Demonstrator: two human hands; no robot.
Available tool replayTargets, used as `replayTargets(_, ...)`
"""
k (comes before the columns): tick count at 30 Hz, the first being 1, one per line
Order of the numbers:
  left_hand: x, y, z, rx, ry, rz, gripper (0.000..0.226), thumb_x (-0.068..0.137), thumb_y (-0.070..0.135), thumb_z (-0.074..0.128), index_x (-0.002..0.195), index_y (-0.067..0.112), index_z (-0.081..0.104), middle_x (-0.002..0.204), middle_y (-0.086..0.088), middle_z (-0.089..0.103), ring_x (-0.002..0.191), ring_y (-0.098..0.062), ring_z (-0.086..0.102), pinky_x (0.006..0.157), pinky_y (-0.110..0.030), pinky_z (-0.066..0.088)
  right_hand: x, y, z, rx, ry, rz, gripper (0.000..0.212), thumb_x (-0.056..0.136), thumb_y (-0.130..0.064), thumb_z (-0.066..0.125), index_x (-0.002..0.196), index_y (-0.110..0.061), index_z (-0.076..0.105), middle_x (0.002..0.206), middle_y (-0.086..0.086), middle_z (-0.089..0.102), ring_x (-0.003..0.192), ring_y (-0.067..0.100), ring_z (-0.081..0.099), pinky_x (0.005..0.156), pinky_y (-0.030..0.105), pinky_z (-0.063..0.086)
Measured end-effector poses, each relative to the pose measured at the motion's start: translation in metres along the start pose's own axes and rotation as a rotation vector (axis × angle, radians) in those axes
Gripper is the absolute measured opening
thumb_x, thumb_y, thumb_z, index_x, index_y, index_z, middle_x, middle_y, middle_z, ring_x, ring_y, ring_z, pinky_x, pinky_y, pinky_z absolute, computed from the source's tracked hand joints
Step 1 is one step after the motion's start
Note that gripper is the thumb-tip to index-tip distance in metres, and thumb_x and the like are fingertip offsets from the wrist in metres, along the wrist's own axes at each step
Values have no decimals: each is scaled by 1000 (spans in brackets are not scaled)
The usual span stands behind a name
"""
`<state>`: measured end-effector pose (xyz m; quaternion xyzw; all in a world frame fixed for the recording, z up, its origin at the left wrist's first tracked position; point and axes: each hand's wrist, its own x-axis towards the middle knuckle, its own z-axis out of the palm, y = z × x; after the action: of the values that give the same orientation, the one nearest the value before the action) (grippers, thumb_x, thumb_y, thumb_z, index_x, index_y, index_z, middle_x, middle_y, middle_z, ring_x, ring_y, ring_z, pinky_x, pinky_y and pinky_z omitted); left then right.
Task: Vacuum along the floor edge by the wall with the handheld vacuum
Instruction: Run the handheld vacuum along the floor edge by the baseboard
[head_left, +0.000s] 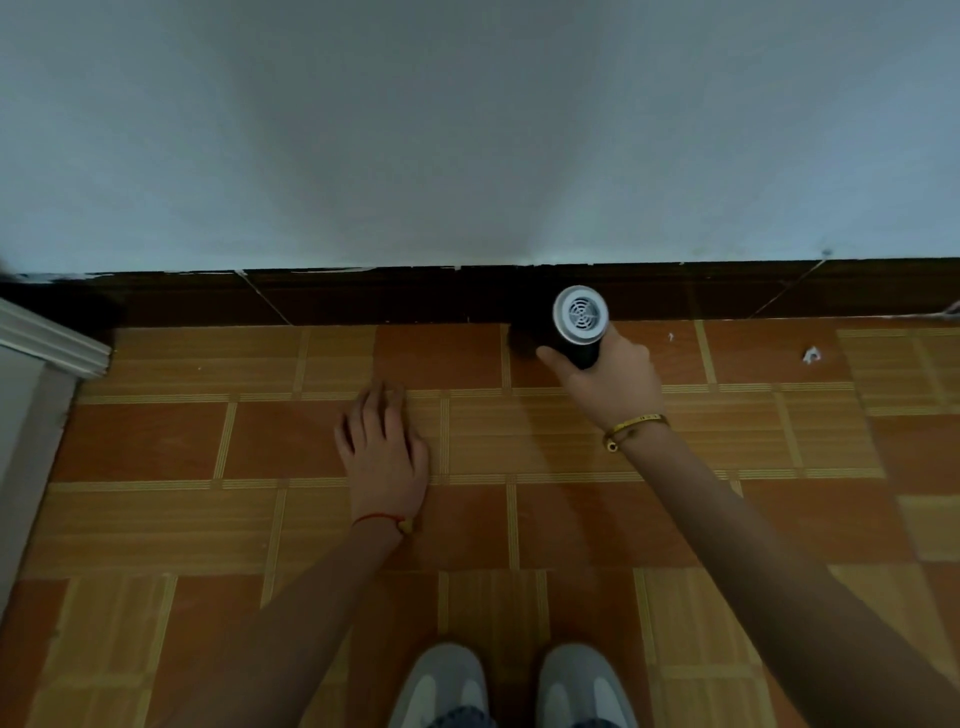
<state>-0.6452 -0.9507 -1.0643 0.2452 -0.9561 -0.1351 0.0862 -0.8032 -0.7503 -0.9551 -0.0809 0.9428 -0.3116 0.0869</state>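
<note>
Head view, only one available. Nearest the lens: two grey-and-white sneakers (511, 686) at bottom centre, toes toward the wall, standing on the orange-and-tan patterned tile floor (571, 519).

Left hand (382, 447) lies flat on the tiles, palm down, fingers spread and holding nothing; reads as a brace. Thin red string bracelet (382, 519) at that wrist.

Right hand (608, 379) is wrapped around the black cylindrical handheld vacuum (574, 332), fingers closed on the barrel; yellow cord bracelet (634, 428) at the wrist. The silver round vent grille faces the camera, so the rear end is up and the intake end points down toward the seam between the floor and the dark brown baseboard (363, 299). Nozzle tip is lost in shadow, so I can't confirm it touches the floor; probably at or just above the edge.

Handling call: small, rigid plastic body, likely light enough for one hand. Smooth barrel could twist in the palm, so a full wrap at mid-barrel is right, keeping fingers off the rear vent.

White scrap debris (810, 356) sits on the tiles well right of the vacuum, near the baseboard, with a smaller fleck between. Pale blue-grey wall (467, 130) above. White moulded door trim (52, 338) at far left.
</note>
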Motion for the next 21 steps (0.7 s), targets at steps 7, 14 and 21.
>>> replayTargets(7, -1, 0, 0, 25, -2, 3, 51, 94, 30, 35, 141, 13, 44, 149, -11, 40, 140, -30, 33, 119, -53, 16, 4, 16, -12, 26, 28, 58, 64, 77, -59, 66, 124, -17, 52, 102, 4, 68, 97, 24, 64, 74, 32, 49)
replayTargets(14, -1, 0, 0, 24, 5, 8, 51, 94, 29, 36, 141, 12, 44, 149, -11, 41, 139, -30, 34, 119, -53, 17, 5, 15, -11, 6, 58, 75, 61, 78, -60, 65, 120, -17, 54, 98, 4, 68, 93, 25, 64, 69, 30, 47)
replayTargets(21, -1, 2, -2, 23, -6, -2, 52, 93, 29, 36, 141, 12, 44, 150, -11, 40, 140, -30, 34, 119, -54, 18, -2, 8, -4, 51, -56, -11, 61, 78, -56, 67, 125, -20, 52, 105, 1, 69, 100, 22, 63, 76, 29, 48)
